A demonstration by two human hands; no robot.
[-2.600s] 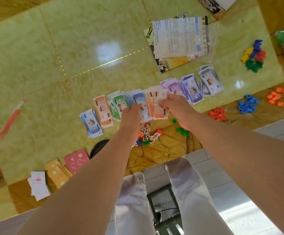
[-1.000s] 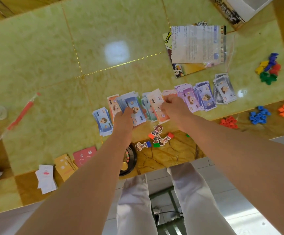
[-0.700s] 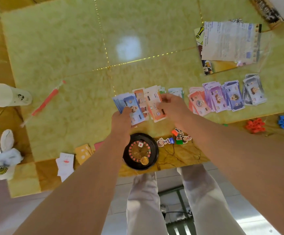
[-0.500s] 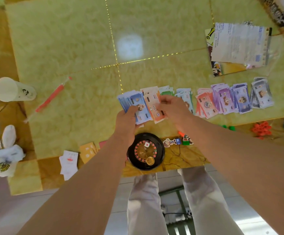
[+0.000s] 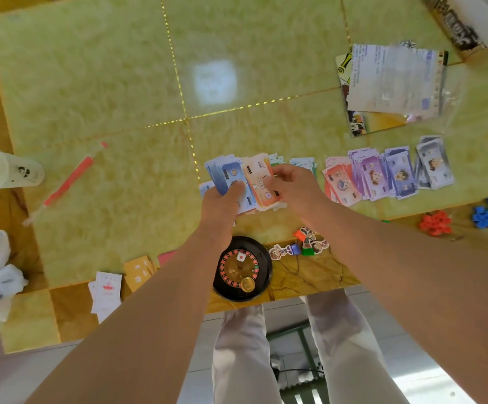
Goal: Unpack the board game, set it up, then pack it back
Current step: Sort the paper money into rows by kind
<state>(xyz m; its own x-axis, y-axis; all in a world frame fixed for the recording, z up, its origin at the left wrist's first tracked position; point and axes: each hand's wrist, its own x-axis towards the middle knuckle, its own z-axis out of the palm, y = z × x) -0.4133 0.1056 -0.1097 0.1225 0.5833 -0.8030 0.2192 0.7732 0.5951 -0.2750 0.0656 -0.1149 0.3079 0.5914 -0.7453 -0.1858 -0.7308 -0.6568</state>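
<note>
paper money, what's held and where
Left hand grips the blue notes by their near end; right hand pinches the orange notes at their right edge.

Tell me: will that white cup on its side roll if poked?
Probably: the white cup lies on its side, so its round wall could roll, likely in a curve since it tapers. It looks thin-walled, so probably light and easily squashed.

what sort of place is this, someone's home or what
Probably a home room: a glossy yellow-green stone-look table strewn with paper play-money notes, a white cup at its edge, pale tiled floor below.
</note>
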